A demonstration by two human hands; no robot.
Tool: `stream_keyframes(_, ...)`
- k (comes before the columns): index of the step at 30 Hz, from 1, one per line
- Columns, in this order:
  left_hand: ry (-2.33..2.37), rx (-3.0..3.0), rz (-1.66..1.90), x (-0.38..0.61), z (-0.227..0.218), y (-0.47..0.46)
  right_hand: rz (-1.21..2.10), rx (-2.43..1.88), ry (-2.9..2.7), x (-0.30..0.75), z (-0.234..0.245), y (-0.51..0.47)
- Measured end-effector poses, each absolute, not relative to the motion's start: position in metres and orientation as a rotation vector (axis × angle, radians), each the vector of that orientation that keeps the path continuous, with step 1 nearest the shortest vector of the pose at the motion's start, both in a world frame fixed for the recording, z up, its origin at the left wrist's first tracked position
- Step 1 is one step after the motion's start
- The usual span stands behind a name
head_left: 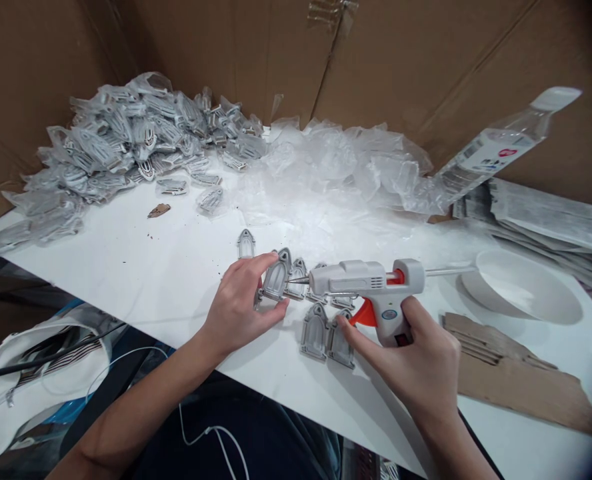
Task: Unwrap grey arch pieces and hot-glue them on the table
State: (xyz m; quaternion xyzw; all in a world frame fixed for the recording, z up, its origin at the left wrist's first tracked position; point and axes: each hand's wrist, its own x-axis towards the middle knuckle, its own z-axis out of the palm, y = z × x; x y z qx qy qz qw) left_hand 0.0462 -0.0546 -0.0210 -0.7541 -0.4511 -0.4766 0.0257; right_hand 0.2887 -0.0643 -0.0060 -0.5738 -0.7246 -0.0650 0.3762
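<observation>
Grey arched piece (277,279), one, centre of frame: apparently being glued.
Left hand (241,300) is pinching it between thumb and fingers; right hand (419,353) is gripping a white glue gun (353,277), tip pointing at it. Next move seemingly calling for steady aim. Matching pieces (315,332) are lying just below centre; bagged parts (119,137), upper left.

Workshop, small-parts assembly station type; can't tell what building it's in. White counter (186,267) backed by tall brown cardboard sheets (401,60), taped at a seam. Big heap of bagged grey parts (121,137), crumpled clear plastic (336,160) alongside. Several loose grey parts (315,333), same shape, plus hot glue gun (356,277). Torn cardboard piece (526,393) at right, stacked flat sheets (551,217) behind.
</observation>
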Motion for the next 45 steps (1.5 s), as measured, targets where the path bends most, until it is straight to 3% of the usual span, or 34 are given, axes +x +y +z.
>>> stream_keyframes(45, -1.383, -2.279, -1.483, 0.0436, -0.0209, -0.0540, -0.230, -1.419, -1.998, 0.2855, -0.0118, -0.0640)
